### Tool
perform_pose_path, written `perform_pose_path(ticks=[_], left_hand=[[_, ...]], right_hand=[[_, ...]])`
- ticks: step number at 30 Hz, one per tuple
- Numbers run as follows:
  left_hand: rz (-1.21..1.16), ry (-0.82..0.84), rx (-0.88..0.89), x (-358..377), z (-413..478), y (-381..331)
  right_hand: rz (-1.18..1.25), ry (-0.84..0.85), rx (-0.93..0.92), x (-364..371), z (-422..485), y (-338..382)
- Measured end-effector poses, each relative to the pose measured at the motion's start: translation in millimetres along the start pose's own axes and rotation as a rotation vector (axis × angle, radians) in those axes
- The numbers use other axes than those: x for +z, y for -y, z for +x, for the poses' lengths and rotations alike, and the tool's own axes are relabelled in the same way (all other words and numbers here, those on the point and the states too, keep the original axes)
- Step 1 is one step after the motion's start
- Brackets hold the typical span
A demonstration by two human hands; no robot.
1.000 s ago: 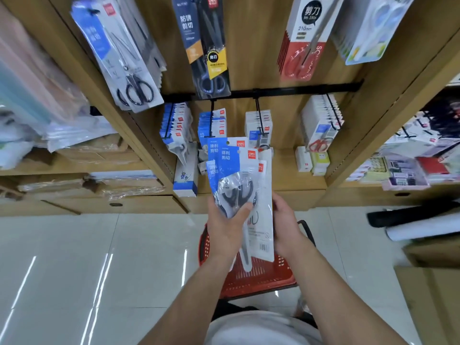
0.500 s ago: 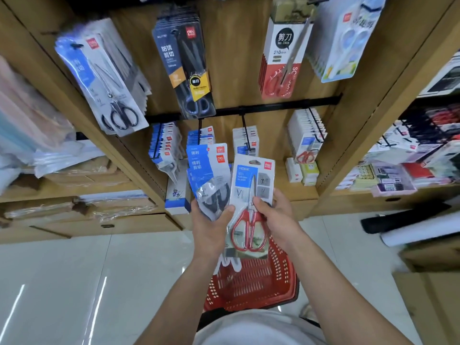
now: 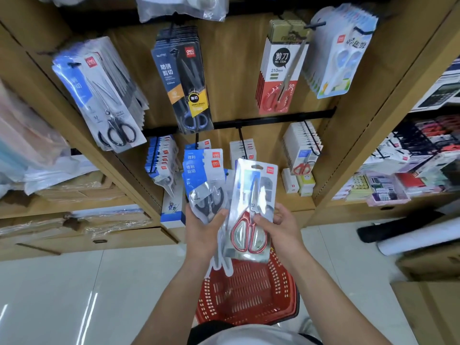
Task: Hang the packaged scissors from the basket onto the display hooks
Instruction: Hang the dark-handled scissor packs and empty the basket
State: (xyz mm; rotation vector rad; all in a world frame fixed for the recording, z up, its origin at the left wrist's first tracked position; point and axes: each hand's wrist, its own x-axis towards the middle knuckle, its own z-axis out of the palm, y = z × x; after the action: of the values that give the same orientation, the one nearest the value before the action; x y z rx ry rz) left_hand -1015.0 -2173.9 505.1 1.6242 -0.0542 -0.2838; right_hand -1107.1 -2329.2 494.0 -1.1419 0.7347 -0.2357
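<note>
1. Above a red basket [image 3: 249, 290], both hands hold packaged scissors before a wooden display shelf [image 3: 236, 78].
2. The left hand [image 3: 202, 232] grips a stack of blue-carded packs [image 3: 204, 175], thumb curled across the front.
3. The right hand [image 3: 283, 227] pinches a pack of red-handled scissors [image 3: 252, 202], thumb on the handles, touching the stack.
4. Black display hooks [image 3: 242, 143] behind carry other packs.

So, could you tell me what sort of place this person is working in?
Most likely a stationery shop: scissors packs hang in rows from display hooks on wooden shelving, calculators sit on the neighbouring shelf, and a red basket sits below.
</note>
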Motion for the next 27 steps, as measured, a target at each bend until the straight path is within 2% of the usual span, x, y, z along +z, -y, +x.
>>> perform_pose_path(ticks=[4, 13, 19, 27], left_hand=[[0.073, 0.021, -0.009, -17.6, 7.8, 2.9], [0.222, 0.005, -0.123, -33.1, 19.5, 39.6], [0.299, -0.001, -0.173, -21.7, 35.6, 70.6], [0.323, 0.009, -0.140, -6.5, 74.5, 111.6]], right_hand=[[0.014, -0.128, 0.031, -10.8, 3.6, -8.2], [-0.187, -0.209, 0.127, -28.6, 20.1, -48.4], [-0.272, -0.181, 0.175, -38.7, 65.6, -65.6], [-0.259, -0.140, 0.122, -20.4, 167.3, -78.9]])
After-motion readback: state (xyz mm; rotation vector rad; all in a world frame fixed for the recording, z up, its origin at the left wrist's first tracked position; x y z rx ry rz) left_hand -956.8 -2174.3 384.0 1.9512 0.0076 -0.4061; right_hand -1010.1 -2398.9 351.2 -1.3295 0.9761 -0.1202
